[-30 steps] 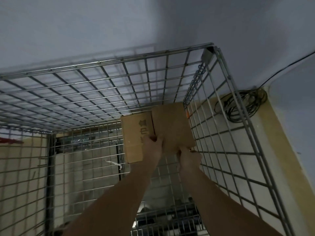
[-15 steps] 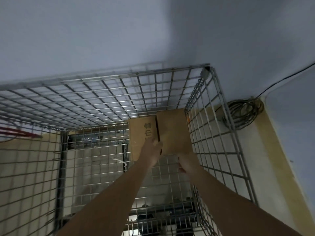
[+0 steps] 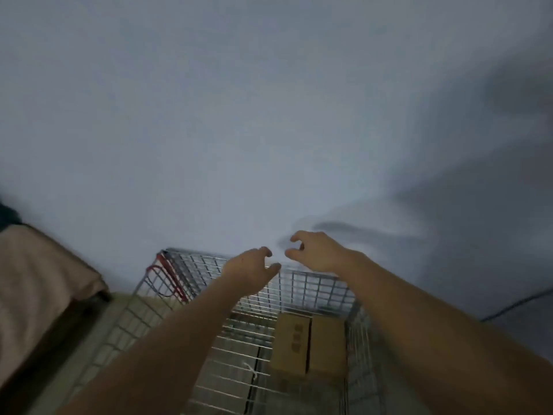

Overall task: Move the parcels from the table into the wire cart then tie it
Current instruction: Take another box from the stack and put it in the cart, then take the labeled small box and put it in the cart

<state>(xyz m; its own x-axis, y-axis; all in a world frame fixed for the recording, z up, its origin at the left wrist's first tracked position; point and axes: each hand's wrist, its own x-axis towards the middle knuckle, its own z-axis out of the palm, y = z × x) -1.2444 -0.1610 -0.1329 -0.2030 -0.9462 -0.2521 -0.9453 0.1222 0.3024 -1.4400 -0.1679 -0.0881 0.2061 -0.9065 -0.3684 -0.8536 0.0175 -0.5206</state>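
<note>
While my arms are stretching out over the wire cart (image 3: 317, 287), my left hand (image 3: 250, 269) and right hand (image 3: 314, 251) are hovering empty above its far rim, fingers (image 3: 294, 236) loosely curled and released, grasping nothing. Two cardboard boxes (image 3: 311, 344) are lying below and nearer to me than my fingertips, side by side and touching on the cart floor, tucked into the right-hand corner against the side mesh. Their long axes are running away from me, roughly in line with my forearms. My right hand is hanging closer above them than my left. A red cord (image 3: 167, 277) is looping over the cart's left wall, off to the left of my left fingers, so that hand is the nearer one for any tying. Something pale and broad (image 3: 39, 283) is showing far to my left, perhaps the tabletop, though it is too blurred to say; I am judging that any remaining parcels lie out of view, so my hands need to be pulling back from the cart.
</note>
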